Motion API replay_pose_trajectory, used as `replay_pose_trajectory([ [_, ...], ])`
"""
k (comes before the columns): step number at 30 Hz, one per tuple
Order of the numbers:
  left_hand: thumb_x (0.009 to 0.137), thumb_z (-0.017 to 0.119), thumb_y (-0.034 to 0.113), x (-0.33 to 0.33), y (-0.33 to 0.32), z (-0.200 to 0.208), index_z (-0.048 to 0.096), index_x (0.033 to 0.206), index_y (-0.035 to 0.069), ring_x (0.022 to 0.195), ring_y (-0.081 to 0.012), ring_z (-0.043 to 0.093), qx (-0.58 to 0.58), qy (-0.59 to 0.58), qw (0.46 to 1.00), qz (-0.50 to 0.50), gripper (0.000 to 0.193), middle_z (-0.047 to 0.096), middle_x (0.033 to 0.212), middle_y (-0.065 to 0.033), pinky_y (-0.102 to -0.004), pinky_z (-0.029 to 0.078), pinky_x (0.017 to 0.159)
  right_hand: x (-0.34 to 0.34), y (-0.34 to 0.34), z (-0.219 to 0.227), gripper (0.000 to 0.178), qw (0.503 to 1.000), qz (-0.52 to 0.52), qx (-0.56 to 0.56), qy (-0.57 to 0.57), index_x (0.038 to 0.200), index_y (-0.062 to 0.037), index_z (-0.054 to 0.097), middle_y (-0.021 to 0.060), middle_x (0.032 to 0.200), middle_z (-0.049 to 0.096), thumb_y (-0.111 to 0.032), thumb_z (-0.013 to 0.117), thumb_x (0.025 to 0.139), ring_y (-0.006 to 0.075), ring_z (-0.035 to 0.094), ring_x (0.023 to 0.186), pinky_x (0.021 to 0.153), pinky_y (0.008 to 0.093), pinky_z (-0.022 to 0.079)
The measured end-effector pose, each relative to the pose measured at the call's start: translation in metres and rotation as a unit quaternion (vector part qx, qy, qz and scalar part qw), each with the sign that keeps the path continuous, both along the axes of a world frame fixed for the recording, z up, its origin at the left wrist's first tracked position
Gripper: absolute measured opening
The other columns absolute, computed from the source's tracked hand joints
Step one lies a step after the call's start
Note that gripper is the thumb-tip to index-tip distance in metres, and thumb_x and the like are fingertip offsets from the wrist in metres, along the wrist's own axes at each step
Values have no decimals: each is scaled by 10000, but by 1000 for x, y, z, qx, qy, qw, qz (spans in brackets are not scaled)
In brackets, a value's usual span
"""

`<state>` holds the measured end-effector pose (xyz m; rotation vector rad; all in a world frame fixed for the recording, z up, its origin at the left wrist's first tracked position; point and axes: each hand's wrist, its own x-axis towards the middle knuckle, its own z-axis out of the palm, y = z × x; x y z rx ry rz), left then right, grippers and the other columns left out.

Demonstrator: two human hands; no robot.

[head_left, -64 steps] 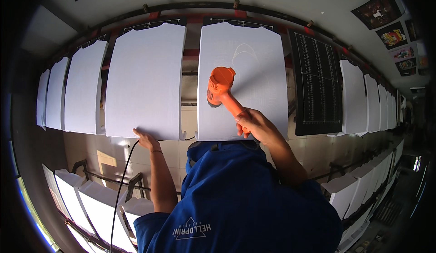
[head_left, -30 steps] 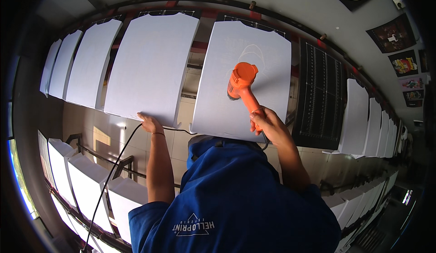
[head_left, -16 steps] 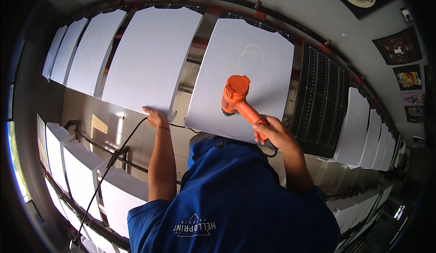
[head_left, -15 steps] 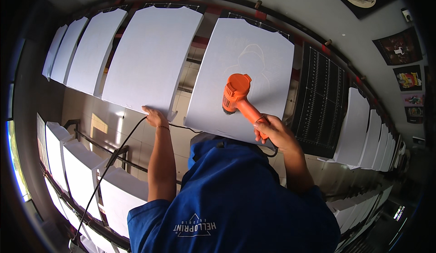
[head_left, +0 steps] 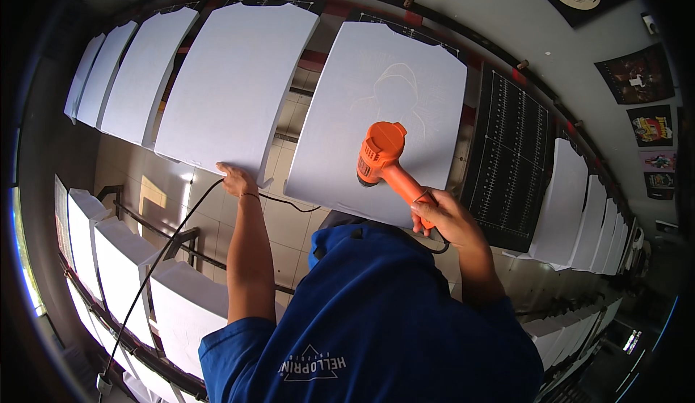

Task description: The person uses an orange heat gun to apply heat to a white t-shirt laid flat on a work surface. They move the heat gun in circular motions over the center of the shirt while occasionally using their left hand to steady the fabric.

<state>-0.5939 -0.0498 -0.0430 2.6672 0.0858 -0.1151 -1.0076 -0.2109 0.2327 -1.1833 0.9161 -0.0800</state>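
My right hand [head_left: 443, 215] is wrapped round the handle of an orange heat gun [head_left: 385, 158]. The gun hovers over a white T-shirt [head_left: 333, 128] spread on a flat board, and a faint pale line drawing [head_left: 397, 84] shows on the cloth. Out to the left, my left hand [head_left: 239, 181] is closed round a black power cord [head_left: 181, 223] at the lower edge of a second white T-shirt [head_left: 235, 77]. The cord comes up from the lower left, passes through that hand and runs on toward my body. My left fingers are partly hidden.
A bare black board with white markings [head_left: 507, 157] stands to the right, with more white-covered boards [head_left: 561, 200] beyond it. Others line the far left [head_left: 148, 73]. Behind me on the left runs another row [head_left: 192, 301] along a dark rail. A plug connector [head_left: 103, 383] hangs at lower left.
My left hand and the cord have shifted slightly left. The heat gun sits a little lower and to the right in view. The boards on the left have drifted left with the view.
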Motion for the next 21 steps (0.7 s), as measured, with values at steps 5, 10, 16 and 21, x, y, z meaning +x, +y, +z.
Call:
replay_pose_trajectory([
  [5,964,305,425,12,9,-22,366,1421,151,931,-424,601,-42,-6,999,28,536,602,943,-306,-491,484,838,11,-14,-8,276,996,-54,-75,4,1024,5,538,28,736,572,-251,581,931,102,581,639,534,238,456],
  [10,963,304,434,1,-2,-3,369,1422,189,913,-433,601,-56,5,998,17,524,592,964,-307,-505,488,811,6,-12,-8,264,994,-87,-69,5,1022,11,540,27,733,570,-235,577,932,104,579,636,535,241,455],
  [16,951,305,532,-5,0,4,467,1356,156,918,-458,588,-67,6,997,36,576,578,981,-320,-516,475,832,-21,0,3,253,999,-30,9,19,1013,13,553,42,733,578,-224,581,929,108,581,634,529,243,456],
  [21,942,324,548,-2,0,-2,484,1333,135,900,-460,586,-81,-22,996,41,591,583,959,-305,-513,476,829,-13,-9,-5,256,994,-102,-46,7,1002,2,544,30,739,567,-240,586,930,102,574,643,538,243,454],
])
